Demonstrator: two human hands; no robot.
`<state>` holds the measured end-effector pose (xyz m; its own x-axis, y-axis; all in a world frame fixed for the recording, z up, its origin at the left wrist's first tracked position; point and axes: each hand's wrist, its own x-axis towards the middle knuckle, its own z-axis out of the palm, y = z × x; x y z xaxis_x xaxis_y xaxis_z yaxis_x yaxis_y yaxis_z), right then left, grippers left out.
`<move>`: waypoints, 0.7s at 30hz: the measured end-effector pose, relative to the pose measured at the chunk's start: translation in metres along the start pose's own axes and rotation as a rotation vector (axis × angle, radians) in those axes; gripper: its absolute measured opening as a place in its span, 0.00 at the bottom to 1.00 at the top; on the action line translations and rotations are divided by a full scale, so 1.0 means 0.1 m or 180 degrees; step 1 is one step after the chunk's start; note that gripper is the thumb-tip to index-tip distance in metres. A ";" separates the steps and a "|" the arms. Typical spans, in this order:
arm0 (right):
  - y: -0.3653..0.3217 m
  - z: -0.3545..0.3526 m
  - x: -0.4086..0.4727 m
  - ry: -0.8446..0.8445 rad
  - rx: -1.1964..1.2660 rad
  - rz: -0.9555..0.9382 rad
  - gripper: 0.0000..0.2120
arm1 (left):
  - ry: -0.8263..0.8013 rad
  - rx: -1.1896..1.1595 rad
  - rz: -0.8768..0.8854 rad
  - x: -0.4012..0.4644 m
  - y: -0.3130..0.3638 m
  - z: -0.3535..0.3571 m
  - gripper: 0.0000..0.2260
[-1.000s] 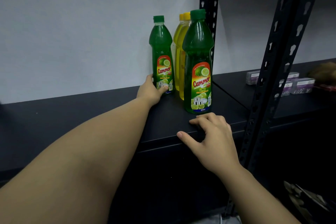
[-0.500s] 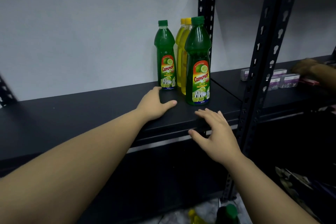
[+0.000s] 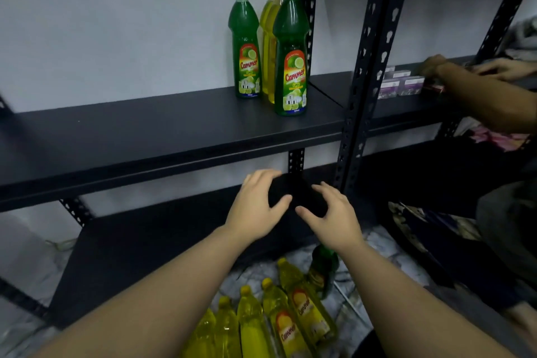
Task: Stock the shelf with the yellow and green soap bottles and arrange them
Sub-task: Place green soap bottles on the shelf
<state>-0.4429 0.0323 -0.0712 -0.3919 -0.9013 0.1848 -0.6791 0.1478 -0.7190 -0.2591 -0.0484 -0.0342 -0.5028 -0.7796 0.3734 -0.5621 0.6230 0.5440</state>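
Two green soap bottles, one in front and one behind, stand upright at the right end of the black shelf, with yellow bottles between them. My left hand and right hand hover below the shelf edge, fingers spread and relaxed, holding nothing. On the floor beneath lie several yellow bottles and one green bottle, partly hidden by my right forearm.
A black upright post splits this bay from the neighbouring one, where another person's hands handle small purple boxes. A lower black shelf sits under my hands. The floor is pale marble.
Both hands came off the top shelf and dropped below its edge. The view tilted down, bringing the floor bottles into sight. The left hand had let go of the rear green bottle.
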 end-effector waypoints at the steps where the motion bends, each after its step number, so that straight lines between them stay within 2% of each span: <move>1: 0.04 0.05 -0.08 -0.0037 0.0042 0.0100 0.36 | -0.0106 -0.0014 -0.0123 -0.11 -0.03 0.09 0.25; 5: 0.19 0.34 -0.45 -0.0198 0.0059 0.0401 0.37 | -0.0588 -0.0129 -0.0621 -0.56 -0.31 0.40 0.29; 11: 0.26 0.81 -0.67 -0.1097 -0.0004 0.0514 0.41 | -0.0992 0.0064 -0.1682 -1.15 -1.01 0.48 0.35; 21: -0.13 2.15 -0.88 -0.2178 -0.0033 0.0560 0.44 | -0.1217 0.0395 -0.3128 -2.12 -2.00 0.25 0.42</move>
<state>-0.2659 0.0223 -0.2219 -0.0205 -0.9169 -0.3986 -0.6486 0.3156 -0.6926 -0.0567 -0.0059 -0.2408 0.0478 -0.8859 -0.4614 -0.8860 -0.2509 0.3899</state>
